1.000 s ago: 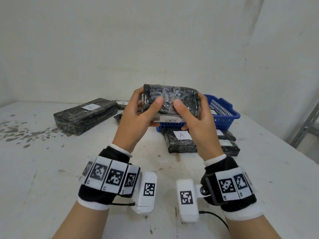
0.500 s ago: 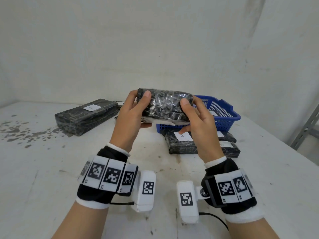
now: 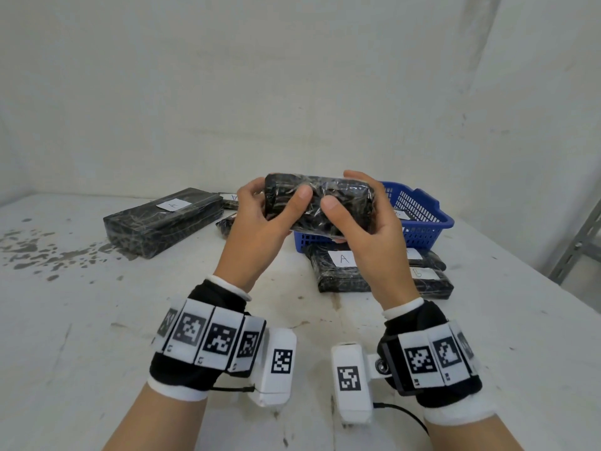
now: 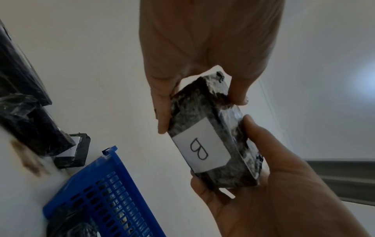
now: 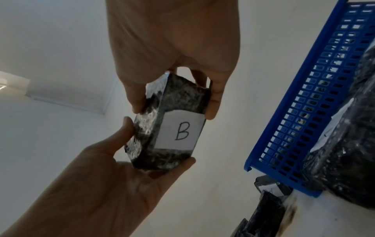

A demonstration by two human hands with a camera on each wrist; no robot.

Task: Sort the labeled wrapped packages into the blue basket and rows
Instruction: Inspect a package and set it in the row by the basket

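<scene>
Both hands hold a small black wrapped package [image 3: 317,206] up in the air in front of the blue basket [image 3: 422,219]. My left hand [image 3: 286,209] grips its left end, thumb on the near face. At the right end my right hand [image 3: 357,222] grips it the same way. A white label marked B [image 4: 201,149] sits on the package's far underside, also readable in the right wrist view as label B [image 5: 178,131]. The basket [image 5: 304,96] holds at least one wrapped package.
A package labelled A [image 3: 341,265] and another labelled one [image 3: 429,281] lie on the white table in front of the basket. A long black package [image 3: 162,219] lies at the back left, smaller ones behind it. Dark stains [image 3: 39,249] mark the left side.
The hands have turned the package, so its label edge no longer shows at the bottom in the head view. Both thumbs now lie on the near face. The packages on the table have not moved.
</scene>
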